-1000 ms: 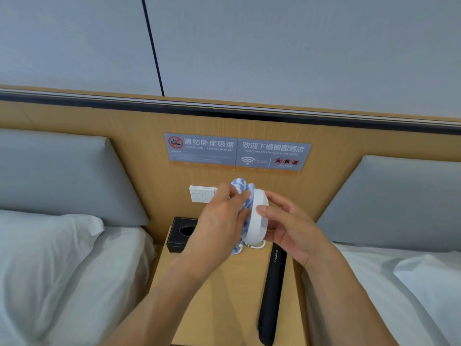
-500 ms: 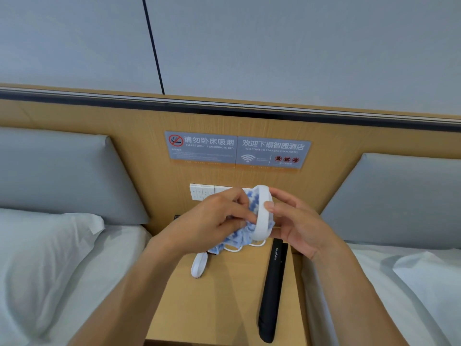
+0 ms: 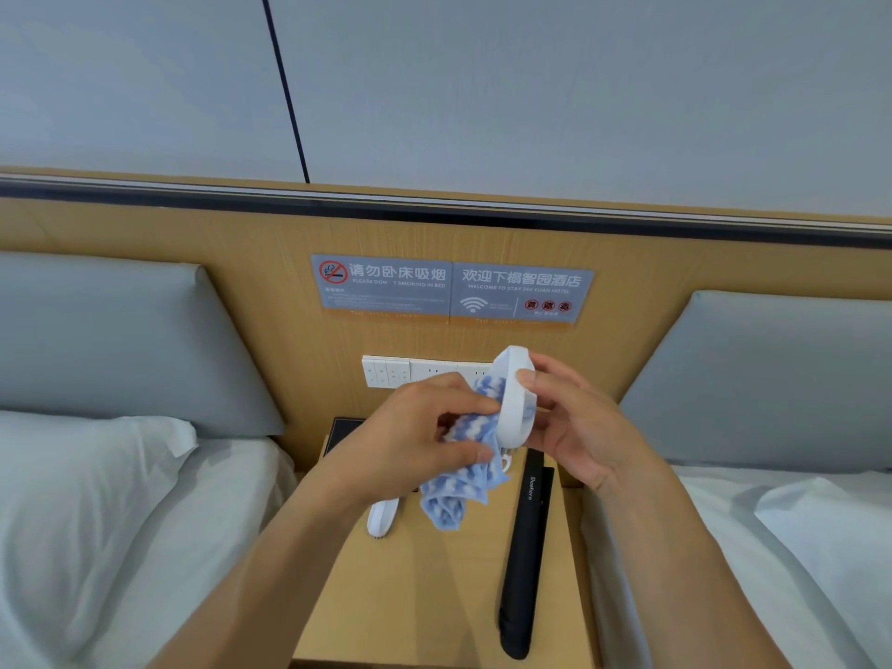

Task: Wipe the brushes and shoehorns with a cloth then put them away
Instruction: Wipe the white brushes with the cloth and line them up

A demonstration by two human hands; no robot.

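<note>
Above the nightstand (image 3: 434,596), the right hand (image 3: 574,422) grips a white oval brush (image 3: 516,403) upright on edge; the left hand (image 3: 415,441) pinches a bunched blue-and-white cloth (image 3: 458,490) against its left face.

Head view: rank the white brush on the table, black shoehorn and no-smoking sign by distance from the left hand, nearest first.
1. White brush on the table: just below the left hand.
2. Black shoehorn: to its right, on the nightstand.
3. No-smoking sign: up on the headboard.
</note>
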